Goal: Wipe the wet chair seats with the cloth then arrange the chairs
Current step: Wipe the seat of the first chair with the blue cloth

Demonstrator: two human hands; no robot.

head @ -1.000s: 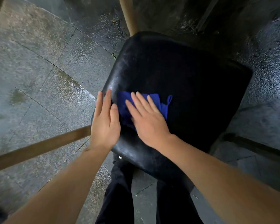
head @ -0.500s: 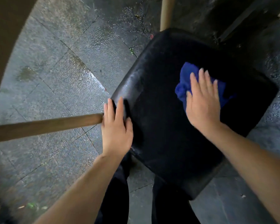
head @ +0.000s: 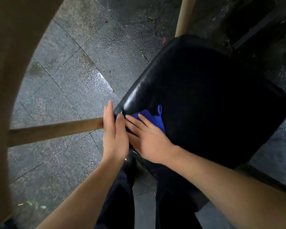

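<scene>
The right hand [head: 151, 142], fingers spread flat, presses the soft blue cloth [head: 153, 119] on the shiny black seat [head: 205, 100]. It slid back beside the flat left hand [head: 115, 138].

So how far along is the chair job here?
In hand: right hand presses the blue cloth flat on the black seat near its left edge, left hand steadying that edge. The edge there shines wet. Arranging the chairs is not yet begun.
</scene>
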